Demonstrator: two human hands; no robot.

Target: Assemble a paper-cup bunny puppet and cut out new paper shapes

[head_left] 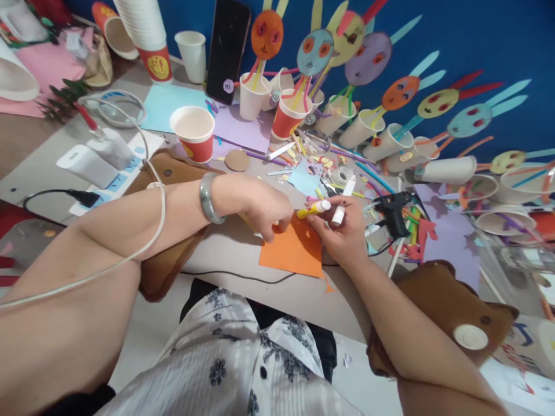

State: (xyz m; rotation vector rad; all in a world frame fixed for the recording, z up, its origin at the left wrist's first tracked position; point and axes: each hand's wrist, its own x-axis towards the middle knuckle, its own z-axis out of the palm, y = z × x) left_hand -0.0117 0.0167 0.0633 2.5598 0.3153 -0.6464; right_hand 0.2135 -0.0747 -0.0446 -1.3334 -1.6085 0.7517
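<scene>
An orange paper sheet (292,254) lies near the table's front edge. My left hand (271,211), with a grey-green bangle on its wrist, is closed over the sheet's upper left part; what its fingers hold, if anything, is hidden. Held in my right hand (347,234), above the sheet's right edge, are a yellow marker (313,209) with a white end and a white marker (339,215). Left of the hands, a brown cardboard disc (237,160) lies beyond my left wrist. Paper scraps (306,176) are strewn just behind the hands.
Paper cups with rabbit-faced figures (315,52) line the blue wall. A red cup (193,134) and a power strip (115,184) stand left. A black glue gun (393,215) is at right. A white cable (162,199) crosses my left forearm. Brown cushions (451,300) lie under both arms.
</scene>
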